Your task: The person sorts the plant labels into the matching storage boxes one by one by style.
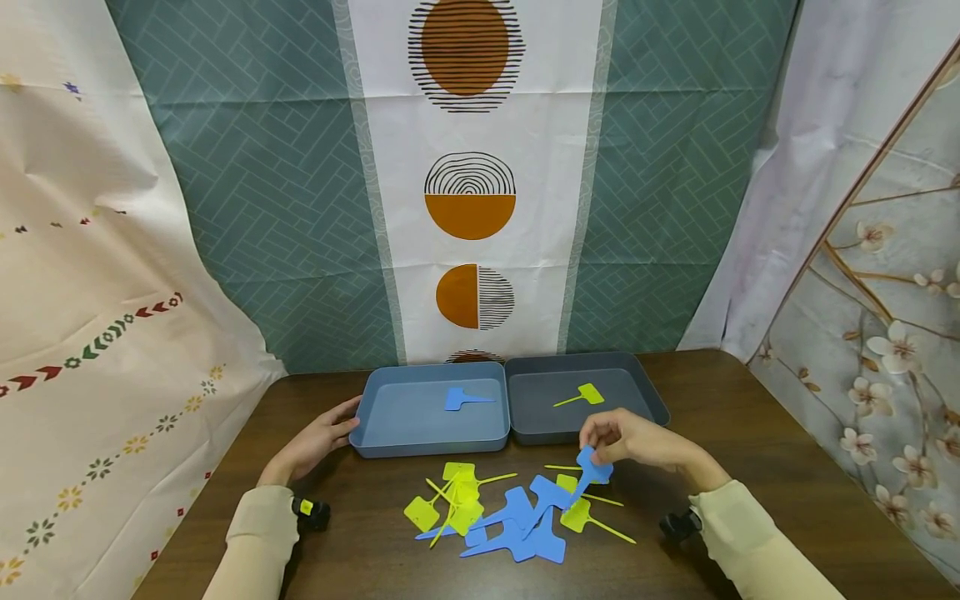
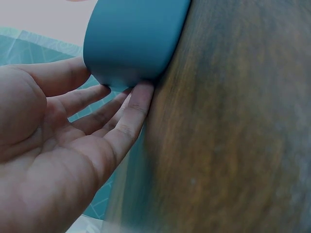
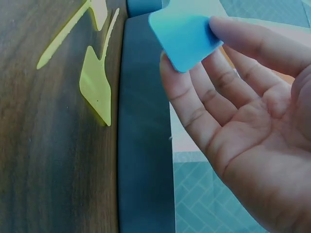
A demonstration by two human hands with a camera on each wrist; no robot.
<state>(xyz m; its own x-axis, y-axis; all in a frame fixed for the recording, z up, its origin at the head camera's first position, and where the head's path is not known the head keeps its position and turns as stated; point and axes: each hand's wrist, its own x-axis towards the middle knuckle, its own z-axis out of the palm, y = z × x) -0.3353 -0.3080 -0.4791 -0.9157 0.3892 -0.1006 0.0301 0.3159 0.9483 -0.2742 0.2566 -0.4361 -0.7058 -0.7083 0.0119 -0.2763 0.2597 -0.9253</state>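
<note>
My right hand [image 1: 628, 437] pinches a blue T-shaped plant label [image 1: 598, 472] between thumb and fingers, above the pile just in front of the dark grey tray [image 1: 592, 434]. The right wrist view has the label's broad head [image 3: 182, 36] between thumb and fingertips. My left hand [image 1: 321, 440] touches the left end of the blue tray [image 1: 431, 451], its fingertips [image 2: 141, 94] against the end wall near the table. Inside the blue tray lies one blue label [image 1: 456, 399]; the grey tray holds one yellow-green label [image 1: 591, 393].
Before the trays, several blue labels [image 1: 516, 537] lie overlapping, with yellow-green labels [image 1: 465, 500] heaped to their left and others [image 1: 576, 517] to their right. The trays stand side by side on a brown wooden table [image 1: 367, 542]. Patterned cloth [image 1: 262, 208] hangs behind.
</note>
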